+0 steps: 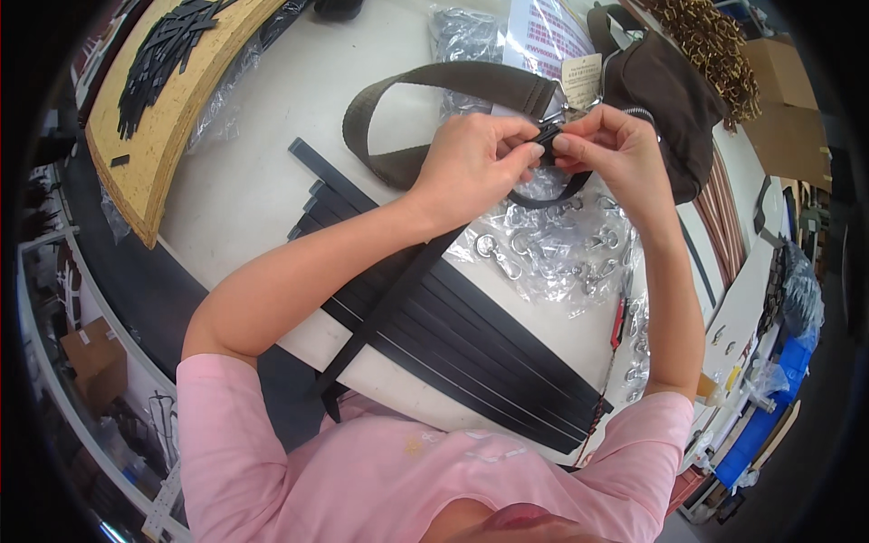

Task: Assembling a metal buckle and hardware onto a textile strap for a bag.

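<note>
Pinched between the fingertips of both my hands is a black strap (389, 303), folded at a small dark part whose kind I cannot make out. My left hand (475, 167) grips it from the left, and my right hand (615, 149) from the right. The strap loops under my fingers and trails down toward my lap. Just behind the hands, a wide olive webbing strap (398, 86) curves round and ends at a metal clip. A dark brown bag (665, 100) with a paper tag (581, 77) lies beside my right hand.
Several long black strips (480, 353) lie side by side under my left forearm. Bagged metal snap hooks (498, 253) are below my hands, near a red-handled tool (618, 321). A wooden board (118, 167) bears short black pieces at far left; brass-coloured hardware (715, 45) is heaped at far right.
</note>
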